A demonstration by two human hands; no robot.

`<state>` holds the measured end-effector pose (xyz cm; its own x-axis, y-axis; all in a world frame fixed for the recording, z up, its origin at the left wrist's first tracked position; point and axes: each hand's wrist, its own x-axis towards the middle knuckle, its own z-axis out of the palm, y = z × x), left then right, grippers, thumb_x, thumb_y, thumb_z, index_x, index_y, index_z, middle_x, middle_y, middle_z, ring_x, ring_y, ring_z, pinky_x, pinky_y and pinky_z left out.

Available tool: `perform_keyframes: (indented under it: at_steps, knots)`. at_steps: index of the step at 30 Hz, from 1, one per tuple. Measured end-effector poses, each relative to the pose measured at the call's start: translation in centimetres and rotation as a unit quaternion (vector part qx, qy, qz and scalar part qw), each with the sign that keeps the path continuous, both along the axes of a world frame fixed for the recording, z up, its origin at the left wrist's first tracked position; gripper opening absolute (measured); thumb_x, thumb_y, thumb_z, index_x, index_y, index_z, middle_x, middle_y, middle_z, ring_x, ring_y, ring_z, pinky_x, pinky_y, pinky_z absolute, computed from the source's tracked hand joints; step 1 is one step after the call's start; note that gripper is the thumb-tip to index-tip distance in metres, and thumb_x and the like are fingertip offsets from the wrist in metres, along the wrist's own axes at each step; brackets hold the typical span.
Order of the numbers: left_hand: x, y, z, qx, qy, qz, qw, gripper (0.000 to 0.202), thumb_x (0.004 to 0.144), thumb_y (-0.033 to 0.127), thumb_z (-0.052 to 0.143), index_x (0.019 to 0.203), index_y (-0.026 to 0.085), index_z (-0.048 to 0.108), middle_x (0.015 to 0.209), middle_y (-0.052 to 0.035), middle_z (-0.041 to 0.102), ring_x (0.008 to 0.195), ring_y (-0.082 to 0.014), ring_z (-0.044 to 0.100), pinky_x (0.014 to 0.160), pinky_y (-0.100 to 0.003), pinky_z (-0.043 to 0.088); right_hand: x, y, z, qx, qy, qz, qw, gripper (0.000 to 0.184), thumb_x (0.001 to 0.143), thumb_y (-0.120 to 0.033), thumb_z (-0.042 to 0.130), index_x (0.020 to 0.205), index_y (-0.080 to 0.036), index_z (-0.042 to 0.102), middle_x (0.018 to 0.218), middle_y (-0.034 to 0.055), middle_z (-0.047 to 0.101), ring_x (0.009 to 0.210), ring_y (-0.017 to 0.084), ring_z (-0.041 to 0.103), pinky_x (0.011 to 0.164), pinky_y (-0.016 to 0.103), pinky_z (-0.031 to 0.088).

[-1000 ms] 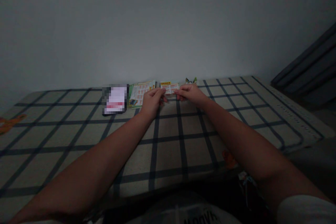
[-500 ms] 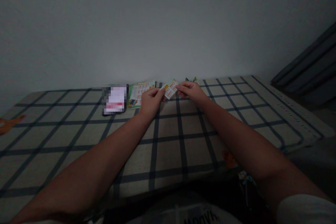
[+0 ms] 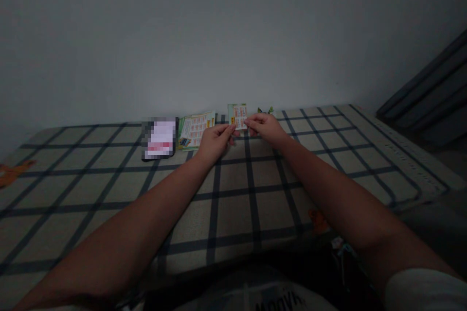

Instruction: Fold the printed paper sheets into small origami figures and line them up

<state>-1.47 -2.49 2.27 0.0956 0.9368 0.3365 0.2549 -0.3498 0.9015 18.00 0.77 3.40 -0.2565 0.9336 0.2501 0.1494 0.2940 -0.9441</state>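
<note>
A small printed card [image 3: 238,112], pale with red boxes and a yellow strip, is held between my two hands near the wall. My left hand [image 3: 216,139] pinches its lower left corner between thumb and finger. At its lower right edge, my right hand [image 3: 266,128] is closed on it the same way. Left of my hands, a stack of green and white printed sheets [image 3: 196,128] lies on the cloth, partly covered by my left hand. Behind my right hand, small green scraps [image 3: 269,110] poke out; what they are is hard to make out.
A phone [image 3: 160,138] with a lit, blurred screen lies left of the sheets. The checked tablecloth [image 3: 233,214] spreads under everything and carries orange prints. A grey wall [image 3: 233,34] rises right behind the table, with a dark curtain [image 3: 434,82] at the right.
The card has turned from a slant to nearly upright. My left hand has shifted slightly right, showing more of the stacked sheets. My right hand has hardly moved.
</note>
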Motion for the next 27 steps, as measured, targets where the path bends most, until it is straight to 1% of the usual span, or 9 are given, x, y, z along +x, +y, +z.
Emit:
perform_keyframes:
  at_steps: [2,5,8,11,14,17,21,24,27]
  knots:
    - [0.0,-0.1,0.0,-0.002,0.012,-0.012,1.000,0.037,0.085,0.052,0.064,0.071,0.019,0.074,0.053,0.0003,0.058,0.044,-0.0110,0.042,0.044,-0.025,0.027,-0.1,-0.2,0.2,0.013,-0.011,-0.006,1.000,0.032,0.076,-0.048,0.072,0.077,-0.017,0.063,0.059,-0.0027,0.059,0.054,0.009,0.052,0.054,0.023,0.041]
    - [0.0,-0.1,-0.2,-0.007,0.006,-0.013,1.000,0.037,0.083,0.050,0.066,0.063,0.019,0.069,0.052,0.0001,0.057,0.045,-0.0113,0.044,0.044,-0.025,0.028,-0.2,-0.4,0.5,0.013,-0.027,0.021,0.999,0.030,0.075,-0.044,0.073,0.075,-0.017,0.061,0.059,-0.0027,0.059,0.053,0.009,0.052,0.053,0.023,0.040]
    - [0.1,0.0,-0.4,-0.004,0.009,-0.003,1.000,0.044,0.085,0.053,0.064,0.057,0.019,0.062,0.047,0.0016,0.050,0.043,-0.0110,0.042,0.044,-0.025,0.027,-0.1,-0.6,0.7,0.011,-0.030,0.037,0.999,0.031,0.075,-0.045,0.072,0.074,-0.017,0.060,0.059,-0.0024,0.059,0.053,0.009,0.052,0.053,0.023,0.041]
    - [0.0,0.1,-0.4,0.013,0.032,-0.001,0.999,0.045,0.088,0.054,0.060,0.060,0.019,0.063,0.049,0.0017,0.052,0.044,-0.0116,0.043,0.045,-0.026,0.029,-0.1,-0.7,0.7,0.022,-0.037,0.035,0.998,0.034,0.078,-0.049,0.070,0.074,-0.017,0.061,0.057,-0.0023,0.058,0.053,0.009,0.052,0.053,0.023,0.041]
    - [0.0,0.1,-0.3,0.029,0.079,-0.019,0.996,0.044,0.088,0.053,0.060,0.061,0.019,0.064,0.051,0.0013,0.055,0.047,-0.0123,0.046,0.048,-0.026,0.031,-0.2,-0.6,0.6,0.018,-0.013,0.027,0.999,0.035,0.079,-0.052,0.070,0.079,-0.017,0.062,0.057,-0.0035,0.058,0.052,0.009,0.052,0.052,0.023,0.041]
    - [0.2,-0.1,-0.1,0.032,0.101,-0.021,0.994,0.045,0.087,0.051,0.062,0.055,0.019,0.058,0.051,0.0013,0.056,0.049,-0.0126,0.048,0.049,-0.026,0.032,-0.3,-0.4,0.3,0.002,0.021,0.022,1.000,0.036,0.075,-0.051,0.074,0.080,-0.018,0.060,0.059,-0.0046,0.059,0.052,0.009,0.053,0.051,0.022,0.042]
    - [0.3,-0.3,0.0,0.041,0.045,0.020,0.998,0.043,0.087,0.050,0.063,0.058,0.019,0.058,0.051,0.0020,0.053,0.050,-0.0120,0.047,0.050,-0.025,0.032,-0.2,-0.1,-0.1,-0.002,0.040,0.026,0.999,0.036,0.076,-0.049,0.075,0.077,-0.020,0.053,0.059,-0.0039,0.061,0.051,0.008,0.054,0.051,0.021,0.042]
    - [0.2,0.1,-0.3,0.040,-0.026,0.047,0.998,0.042,0.088,0.053,0.063,0.063,0.019,0.061,0.051,0.0021,0.053,0.048,-0.0109,0.046,0.048,-0.024,0.033,-0.1,-0.1,-0.3,-0.010,0.021,0.052,0.998,0.035,0.075,-0.047,0.075,0.077,-0.020,0.053,0.062,-0.0022,0.065,0.051,0.008,0.054,0.049,0.021,0.042]
    - [0.1,0.5,-0.5,0.019,-0.084,0.041,0.995,0.040,0.086,0.057,0.065,0.074,0.019,0.065,0.054,0.0030,0.055,0.045,-0.0097,0.044,0.045,-0.023,0.032,0.0,-0.1,-0.4,-0.012,0.016,0.058,0.998,0.036,0.075,-0.048,0.076,0.074,-0.019,0.053,0.062,-0.0016,0.065,0.050,0.008,0.054,0.047,0.020,0.040]
